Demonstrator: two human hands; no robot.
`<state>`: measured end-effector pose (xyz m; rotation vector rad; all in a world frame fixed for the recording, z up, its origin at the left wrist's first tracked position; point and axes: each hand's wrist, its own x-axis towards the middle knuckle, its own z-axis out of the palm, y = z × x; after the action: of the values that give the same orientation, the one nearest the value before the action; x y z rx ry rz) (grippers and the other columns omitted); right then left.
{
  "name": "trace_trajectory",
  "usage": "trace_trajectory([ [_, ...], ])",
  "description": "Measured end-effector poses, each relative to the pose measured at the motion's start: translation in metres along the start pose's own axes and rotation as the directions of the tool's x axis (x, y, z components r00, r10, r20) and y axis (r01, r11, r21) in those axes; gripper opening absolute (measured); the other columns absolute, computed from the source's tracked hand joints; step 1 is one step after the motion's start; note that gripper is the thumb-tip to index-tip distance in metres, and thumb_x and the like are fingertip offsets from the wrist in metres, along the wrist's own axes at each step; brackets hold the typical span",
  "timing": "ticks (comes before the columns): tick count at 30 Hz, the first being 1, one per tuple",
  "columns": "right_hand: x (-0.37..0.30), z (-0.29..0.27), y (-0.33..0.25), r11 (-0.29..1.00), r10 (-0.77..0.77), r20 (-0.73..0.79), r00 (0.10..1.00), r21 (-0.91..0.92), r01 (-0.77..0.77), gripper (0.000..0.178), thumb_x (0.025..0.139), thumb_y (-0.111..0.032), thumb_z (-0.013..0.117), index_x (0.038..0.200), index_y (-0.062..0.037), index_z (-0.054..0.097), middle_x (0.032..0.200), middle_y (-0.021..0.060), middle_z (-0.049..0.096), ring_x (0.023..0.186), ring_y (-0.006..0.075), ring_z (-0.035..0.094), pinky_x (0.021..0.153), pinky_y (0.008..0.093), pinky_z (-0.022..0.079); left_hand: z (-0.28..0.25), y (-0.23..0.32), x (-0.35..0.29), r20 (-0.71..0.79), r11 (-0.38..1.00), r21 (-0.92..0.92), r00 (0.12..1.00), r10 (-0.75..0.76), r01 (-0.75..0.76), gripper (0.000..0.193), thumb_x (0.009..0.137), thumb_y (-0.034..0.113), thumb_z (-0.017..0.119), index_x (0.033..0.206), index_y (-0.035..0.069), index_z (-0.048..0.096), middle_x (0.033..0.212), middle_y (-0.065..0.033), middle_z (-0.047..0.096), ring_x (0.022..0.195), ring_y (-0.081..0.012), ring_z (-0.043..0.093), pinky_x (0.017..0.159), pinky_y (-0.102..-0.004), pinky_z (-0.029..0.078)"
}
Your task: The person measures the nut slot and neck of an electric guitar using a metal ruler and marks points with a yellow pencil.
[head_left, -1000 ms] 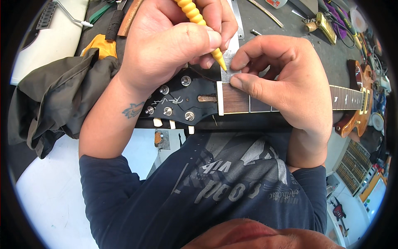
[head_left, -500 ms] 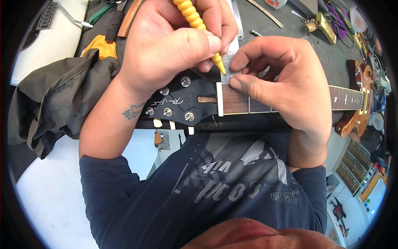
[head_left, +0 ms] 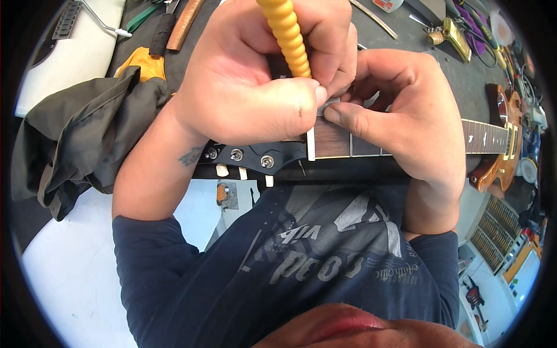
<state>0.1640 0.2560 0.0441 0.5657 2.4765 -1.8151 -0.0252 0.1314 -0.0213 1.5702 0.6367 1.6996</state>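
Observation:
In my left hand (head_left: 255,87) is a yellow pencil-shaped tool (head_left: 287,37) with a ridged, twisted shaft; the fingers hide its tip. My right hand (head_left: 400,104) rests over the guitar neck, thumb and fingers closed on a flat grey metal strip, like a ruler (head_left: 329,108), mostly covered now by the hands. Both hands meet just beside the white nut (head_left: 311,144) on the brown fretboard (head_left: 333,142). Left of the nut, the black headstock (head_left: 249,155) is partly hidden under my left hand, with its metal posts and cream tuner buttons (head_left: 242,173) showing.
A dark cloth (head_left: 81,133) lies to the left, by a yellow cloth (head_left: 145,62) and a white guitar body (head_left: 69,69). Beyond it are tool handles (head_left: 184,26). The guitar's amber body (head_left: 493,168) sits at the right, near cluttered tools and cables.
My left hand has moved right and slightly nearer with the yellow tool, which now stands more upright. Its tip and most of the metal strip have become hidden. The right hand has barely moved.

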Motion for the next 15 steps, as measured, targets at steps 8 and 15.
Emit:
trace_trajectory([
  [8, 0.0, 0.001, 0.0, 0.999, 0.028, -0.002, 1.0, 0.023, -0.027, 0.027, 0.084, -0.006, 0.087, 0.109, 0.0005, 0.078, 0.093, 0.0005, 0.077, 0.083, 0.0042, 0.068, 0.073, 0.0205, 0.052, 0.005, 0.012, 0.012, 0.014, 0.998, 0.057, 1.0, -0.017, 0.017, 0.017, 0.077, 0.002, 0.071, 0.071, 0.001, 0.055, 0.068, -0.0088, 0.06, 0.064, -0.0209, 0.062, 0.056, -0.0309, 0.047],
  [15, -0.001, 0.0, -0.002, 0.999, 0.034, 0.003, 0.999, 0.015, -0.034, 0.024, 0.084, -0.003, 0.085, 0.107, 0.0007, 0.078, 0.093, 0.001, 0.078, 0.08, 0.0043, 0.068, 0.073, 0.0205, 0.052, 0.005, 0.009, 0.013, 0.05, 0.996, 0.094, 0.999, 0.0, -0.005, 0.017, 0.074, 0.001, 0.07, 0.069, 0.002, 0.054, 0.066, -0.0079, 0.058, 0.062, -0.0218, 0.061, 0.055, -0.0319, 0.047],
])
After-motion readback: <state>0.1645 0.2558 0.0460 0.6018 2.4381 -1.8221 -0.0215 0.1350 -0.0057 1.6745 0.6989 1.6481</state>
